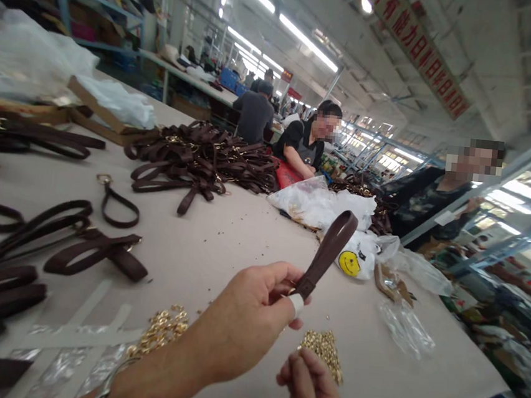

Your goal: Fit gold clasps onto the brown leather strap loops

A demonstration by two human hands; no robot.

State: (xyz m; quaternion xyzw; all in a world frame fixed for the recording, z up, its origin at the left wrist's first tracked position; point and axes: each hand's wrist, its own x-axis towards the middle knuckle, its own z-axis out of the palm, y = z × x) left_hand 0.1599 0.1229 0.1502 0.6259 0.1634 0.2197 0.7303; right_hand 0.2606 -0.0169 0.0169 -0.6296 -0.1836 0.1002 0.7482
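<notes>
My left hand (249, 313) pinches the lower end of a dark brown leather strap loop (328, 252), which stands up and tilts right above the table. A white band wraps one fingertip. My right hand (315, 391) sits low at the bottom edge, fingers curled together beside a small heap of gold metal fittings (324, 348); what it holds is too small to make out. A second heap of gold fittings (161, 330) lies just left of my left forearm.
Brown straps lie at the left (91, 251) and in a big pile at the back (203, 162) on the beige table (224, 239). White plastic bags (325, 208), one with a yellow smiley face (349, 263), sit ahead. Two seated people work across the table.
</notes>
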